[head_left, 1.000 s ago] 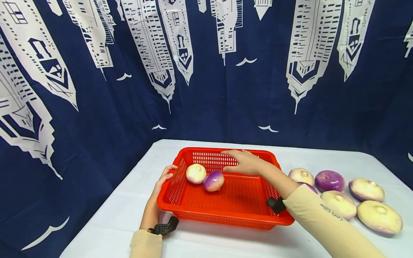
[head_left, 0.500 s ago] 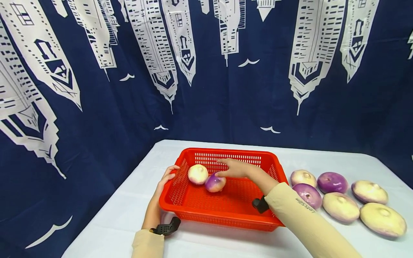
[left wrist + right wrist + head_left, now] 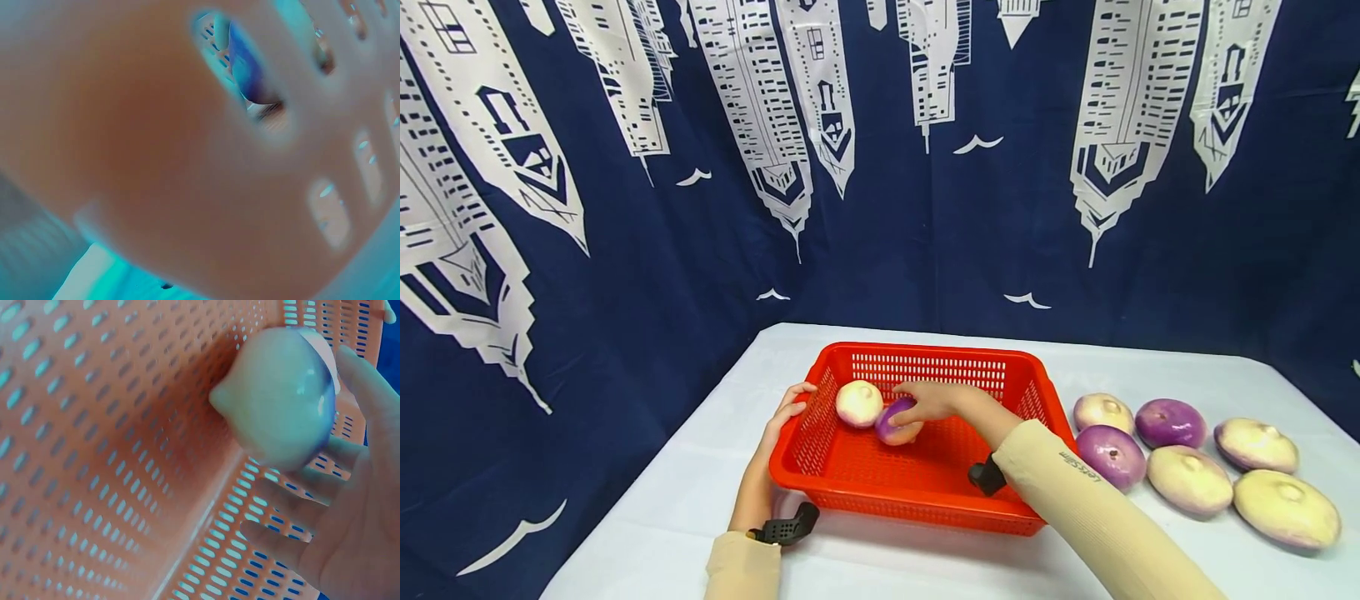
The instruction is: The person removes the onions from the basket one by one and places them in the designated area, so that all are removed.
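A red slotted basket stands on the white table. Inside, at its far left, a pale turnip lies beside a purple turnip. My right hand reaches in from the right, its fingers curved over the purple turnip. The right wrist view shows that turnip cupped by my fingers against the basket wall. My left hand grips the basket's left rim. In the left wrist view there is only a blurred close-up of the basket wall.
Several more turnips lie on the table to the right of the basket: a purple one nearest, another purple one, and pale ones further out. A dark blue curtain with white towers hangs behind the white tablecloth.
My right hand came down from above the basket's far rim and moved left onto the purple turnip. The left hand stayed on the rim.
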Tool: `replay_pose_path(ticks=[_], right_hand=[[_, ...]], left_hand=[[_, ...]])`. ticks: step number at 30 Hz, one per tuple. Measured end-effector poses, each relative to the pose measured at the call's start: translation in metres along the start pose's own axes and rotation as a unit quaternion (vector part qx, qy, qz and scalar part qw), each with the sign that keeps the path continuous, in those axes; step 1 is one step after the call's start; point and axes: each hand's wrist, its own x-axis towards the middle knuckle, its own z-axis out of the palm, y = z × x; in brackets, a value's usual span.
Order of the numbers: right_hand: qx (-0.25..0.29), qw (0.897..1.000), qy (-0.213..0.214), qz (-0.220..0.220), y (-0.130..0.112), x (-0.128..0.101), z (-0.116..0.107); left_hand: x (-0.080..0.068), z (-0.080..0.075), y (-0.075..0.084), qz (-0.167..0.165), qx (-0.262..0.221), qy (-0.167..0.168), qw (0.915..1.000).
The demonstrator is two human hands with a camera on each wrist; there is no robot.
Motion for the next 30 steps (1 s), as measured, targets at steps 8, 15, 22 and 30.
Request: replay_pose_path(ticks=[8,15,22,30], right_hand=[[0.024,0.999,-0.009,-0.019,0.0042,0.0027,0.0033],[0.031,0.999,-0.013,-0.035,0.0083,0.0019,0.0056],[0.029,0.998,-0.01,-0.046,0.0074,-0.0004,0.0053],[0.013,1.0,-0.015,-0.003,0.0047,-0.0044,0.0005]], left_hand=[[-0.0003,0.0019,0.003,-0.012,-0.006,0.014,0.9998],[-0.0004,0.0028,0.0022,-0.019,-0.004,0.026,0.9995],[0.0014,0.0026,0.002,-0.016,-0.003,0.019,0.9997],[0.0009,-0.0009,-0.0009,-0.006,-0.001,-0.003,1.0]])
